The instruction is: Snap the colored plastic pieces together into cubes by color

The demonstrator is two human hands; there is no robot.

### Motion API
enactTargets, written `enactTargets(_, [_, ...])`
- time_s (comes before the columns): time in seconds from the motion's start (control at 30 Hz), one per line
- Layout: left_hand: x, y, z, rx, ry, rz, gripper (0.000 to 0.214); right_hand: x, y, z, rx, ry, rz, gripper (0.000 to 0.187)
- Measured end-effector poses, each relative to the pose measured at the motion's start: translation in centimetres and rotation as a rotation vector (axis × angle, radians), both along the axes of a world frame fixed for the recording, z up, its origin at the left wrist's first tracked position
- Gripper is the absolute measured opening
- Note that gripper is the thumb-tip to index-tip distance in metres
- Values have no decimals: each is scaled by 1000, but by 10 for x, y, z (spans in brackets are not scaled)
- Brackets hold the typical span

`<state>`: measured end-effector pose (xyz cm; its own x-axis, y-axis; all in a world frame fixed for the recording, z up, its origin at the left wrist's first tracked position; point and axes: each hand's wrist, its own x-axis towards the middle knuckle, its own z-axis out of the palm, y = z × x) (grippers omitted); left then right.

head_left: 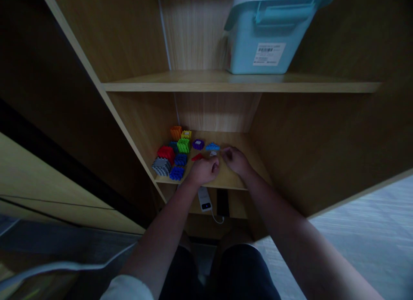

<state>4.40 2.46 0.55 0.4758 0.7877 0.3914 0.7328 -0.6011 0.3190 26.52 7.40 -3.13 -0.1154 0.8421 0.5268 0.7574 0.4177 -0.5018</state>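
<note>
Both of my hands reach into a low wooden shelf (pixel 232 179). My left hand (pixel 204 170) is curled closed, and a red toothed piece (pixel 197 157) pokes out from its thumb side. My right hand (pixel 235 159) is closed in a pinch beside a small white piece (pixel 213 153); what it pinches is too small to make out. Just beyond my hands lie a light blue piece (pixel 212 146) and a purple block (pixel 198 144). To the left stand several coloured toothed blocks: orange (pixel 176 132), yellow (pixel 186 134), green (pixel 183 145), red (pixel 165 153), grey (pixel 161 166) and blue (pixel 177 173).
A pale blue lidded plastic box (pixel 267 29) with a white label sits on the upper shelf (pixel 238 86). Below the low shelf lie a white power bank (pixel 204 200) with a cable and a dark phone (pixel 222 202). Wooden side panels close in left and right.
</note>
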Motion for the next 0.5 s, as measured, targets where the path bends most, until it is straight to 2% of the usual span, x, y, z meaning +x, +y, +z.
enactTargets(0.1, [0,-1,2,-24,14,8,17,3,17,0,-68,-27,-95,22])
enactTargets(0.27, [0,-4,5,-34,55,18,17,-2,33,4,-120,-154,-127,31])
enactTargets(0.5, [1,-3,5,-54,48,9,17,-6,54,6,-122,-200,-73,28])
